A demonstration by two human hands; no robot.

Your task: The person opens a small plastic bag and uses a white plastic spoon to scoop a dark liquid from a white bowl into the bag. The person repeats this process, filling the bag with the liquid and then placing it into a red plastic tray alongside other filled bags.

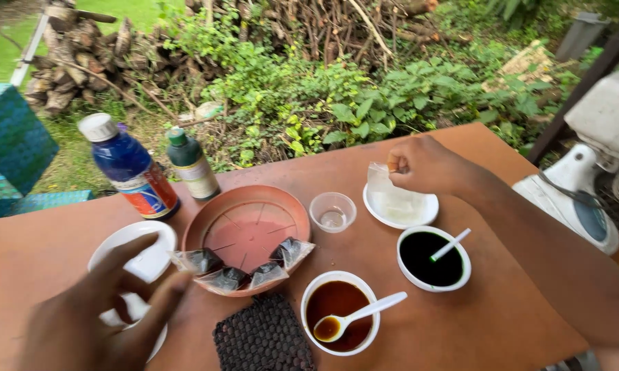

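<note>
Left hand [96, 309] over white plate [144, 257]

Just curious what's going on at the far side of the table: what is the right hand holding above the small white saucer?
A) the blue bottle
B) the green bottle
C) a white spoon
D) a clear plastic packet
D: the right hand pinches the top of a clear packet that hangs over the saucer; the spoon rests in a bowl, and both bottles stand untouched.
</note>
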